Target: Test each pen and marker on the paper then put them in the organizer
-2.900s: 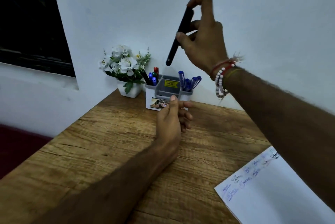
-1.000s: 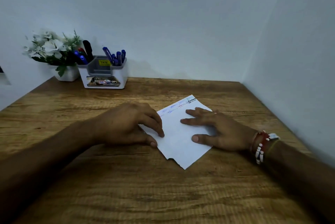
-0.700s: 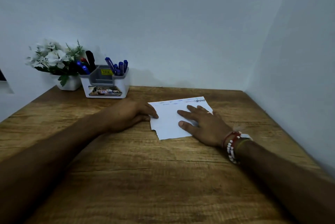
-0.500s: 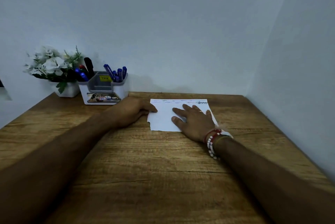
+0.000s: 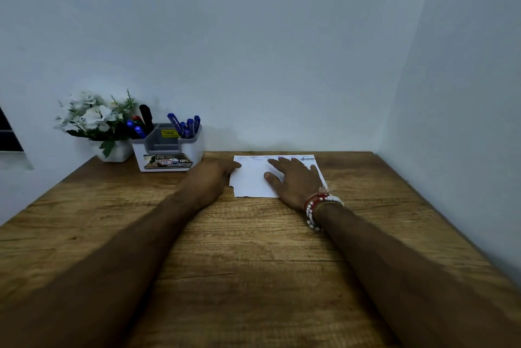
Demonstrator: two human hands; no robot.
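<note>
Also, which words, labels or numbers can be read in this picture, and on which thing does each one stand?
"OPE": cut-off white letters on the picture label on the organizer front.
Yellow sticker inside the organizer: dark print, too small to read.
Paper: handwriting along the far edge, too small and blurred to read.

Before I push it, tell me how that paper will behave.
The paper looks thin, so it probably slides easily on the table. Lifted by one edge, it likely droops. Its torn corner might rip further.
</note>
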